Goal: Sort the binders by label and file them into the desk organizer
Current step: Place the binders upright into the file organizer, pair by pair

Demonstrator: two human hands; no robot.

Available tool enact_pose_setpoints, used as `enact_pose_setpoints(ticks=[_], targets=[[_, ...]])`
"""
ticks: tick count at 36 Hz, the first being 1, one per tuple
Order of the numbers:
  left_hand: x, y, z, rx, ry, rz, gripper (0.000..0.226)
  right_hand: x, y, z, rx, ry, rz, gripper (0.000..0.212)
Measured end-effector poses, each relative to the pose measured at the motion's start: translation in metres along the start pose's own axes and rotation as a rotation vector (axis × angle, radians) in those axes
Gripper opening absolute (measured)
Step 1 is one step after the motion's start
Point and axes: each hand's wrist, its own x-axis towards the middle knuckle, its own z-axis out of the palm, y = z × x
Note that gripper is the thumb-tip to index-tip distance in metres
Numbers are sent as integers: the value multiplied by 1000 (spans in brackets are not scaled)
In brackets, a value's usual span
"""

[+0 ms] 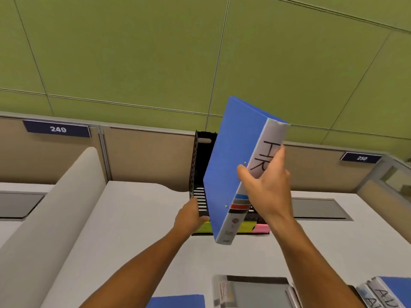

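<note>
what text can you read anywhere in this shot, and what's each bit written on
"HR": handwritten on the white spine of the blue binder gripped by the right hand.
"249": dark plate on the partition, left.
"250": dark plate on the partition, right.
"AU": start of a cut-off label on a binder spine at bottom right.
Too blurred to read: small print low on the blue binder's spine, red writing on the grey binder.

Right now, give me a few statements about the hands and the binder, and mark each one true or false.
1. The right hand grips the blue binder by its spine. True.
2. The spine reads "AU". False: it reads "HR".
3. The left hand holds the black organizer. True.
4. The binder lies flat on the desk. False: it is held up, tilted, in front of the organizer.
</note>
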Motion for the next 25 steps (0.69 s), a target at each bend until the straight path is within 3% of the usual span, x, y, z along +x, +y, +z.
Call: enact_pose_setpoints(ticks=[4,12,19,25], targets=[[10,-10,10,4,34,-1,32,23,12,36,-42,-52,9,60],[12,-30,23,85,31,17,35,56,33,80,-72,-106,33,59],[15,-32,25,-58,46,-18,71,60,49,110,21,-81,18,65],[17,-36,27,-96,73,-27,75,41,72,126,104,26,20,70]])
